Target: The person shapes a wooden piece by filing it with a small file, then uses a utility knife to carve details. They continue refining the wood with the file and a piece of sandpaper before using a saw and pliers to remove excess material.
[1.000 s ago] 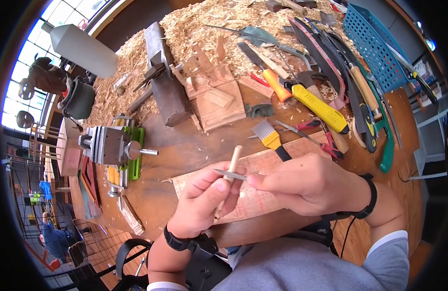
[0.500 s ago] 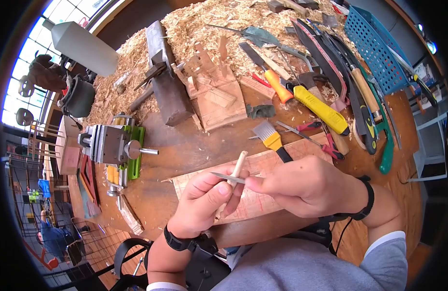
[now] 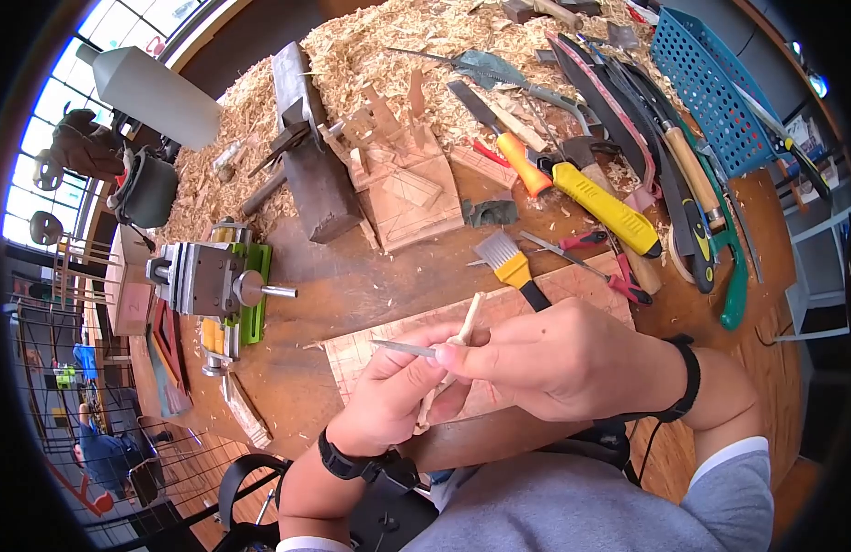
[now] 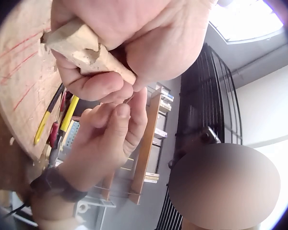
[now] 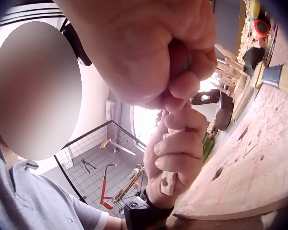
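Note:
In the head view my left hand (image 3: 388, 391) grips a slender carved wooden stick (image 3: 472, 316) with thumb and fingers, its top end tilted to the right. Chipped, notched wood shows at the stick's lower end (image 4: 77, 43) in the left wrist view. My right hand (image 3: 573, 359) pinches a slim, pointed grey metal tool (image 3: 402, 348), which lies crosswise against the stick beside the left thumb. Inside the right fist, something dark red (image 5: 177, 60) shows in the right wrist view. Both hands' fingertips meet at the stick, hiding where the tool bears on it.
Under the hands lies a board with red lines (image 3: 577, 276). A brush (image 3: 513, 267) and red-handled tools (image 3: 628, 281) lie beyond it. A metal vise (image 3: 204, 276) stands left; wood shavings (image 3: 379, 51) cover the back, and a blue basket (image 3: 711, 101) stands back right.
My right hand has moved left, sliding the metal tool's tip leftward across the stick. The stick's top has shifted right and leans more. The left hand still holds it.

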The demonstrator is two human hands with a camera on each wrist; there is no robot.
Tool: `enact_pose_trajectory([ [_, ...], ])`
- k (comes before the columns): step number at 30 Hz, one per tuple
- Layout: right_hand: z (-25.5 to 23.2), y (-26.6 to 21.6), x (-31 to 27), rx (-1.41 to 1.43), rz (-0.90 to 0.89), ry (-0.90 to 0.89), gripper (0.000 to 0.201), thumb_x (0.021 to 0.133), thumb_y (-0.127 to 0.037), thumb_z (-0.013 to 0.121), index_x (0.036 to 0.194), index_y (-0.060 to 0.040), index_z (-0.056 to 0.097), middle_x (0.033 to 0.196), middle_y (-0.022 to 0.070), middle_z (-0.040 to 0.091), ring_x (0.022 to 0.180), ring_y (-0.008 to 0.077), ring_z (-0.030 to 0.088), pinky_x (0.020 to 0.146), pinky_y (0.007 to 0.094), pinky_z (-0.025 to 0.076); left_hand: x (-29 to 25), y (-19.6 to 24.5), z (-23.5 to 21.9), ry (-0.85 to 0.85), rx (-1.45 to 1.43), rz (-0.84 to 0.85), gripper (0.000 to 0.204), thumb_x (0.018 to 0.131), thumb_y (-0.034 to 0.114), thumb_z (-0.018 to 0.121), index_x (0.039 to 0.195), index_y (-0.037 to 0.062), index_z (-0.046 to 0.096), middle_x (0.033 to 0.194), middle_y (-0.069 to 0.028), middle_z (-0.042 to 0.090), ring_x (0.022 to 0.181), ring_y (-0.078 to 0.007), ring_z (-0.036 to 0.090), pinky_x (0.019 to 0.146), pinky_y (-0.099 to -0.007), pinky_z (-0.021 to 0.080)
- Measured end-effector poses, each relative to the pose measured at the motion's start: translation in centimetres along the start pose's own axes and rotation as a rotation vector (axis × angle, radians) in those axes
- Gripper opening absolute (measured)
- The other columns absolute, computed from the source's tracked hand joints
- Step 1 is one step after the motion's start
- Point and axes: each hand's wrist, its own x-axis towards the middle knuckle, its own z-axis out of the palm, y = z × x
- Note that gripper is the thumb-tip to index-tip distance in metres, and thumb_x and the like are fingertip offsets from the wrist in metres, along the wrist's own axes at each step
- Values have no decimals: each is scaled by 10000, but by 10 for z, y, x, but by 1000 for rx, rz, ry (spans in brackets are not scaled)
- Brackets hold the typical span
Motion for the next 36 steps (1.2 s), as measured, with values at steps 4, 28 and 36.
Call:
enact_pose_trajectory([
  [4,-14,2,-2,134,64,181,385,835,30,615,1217,-1,651,935,143,718,770,305,714,668,359,569,7,4,-5,-6,-10,154,392,1033,218,552,1352,-9,554,992,-60,621,705,-123,560,618,-249,453],
  [28,-16,8,-2,-54,52,-98,443,787,24,672,1210,-104,700,667,58,547,553,227,576,502,357,444,4,16,-10,-15,257,111,267,942,-17,638,1206,-32,600,1082,-77,599,857,-122,669,674,-231,583],
  [36,-15,14,-9,-31,59,-113,375,810,-47,671,1171,-138,709,726,51,613,593,231,616,499,358,461,6,16,-6,2,294,115,270,936,-42,629,1205,-33,610,1085,-74,607,859,-101,658,671,-209,564],
])
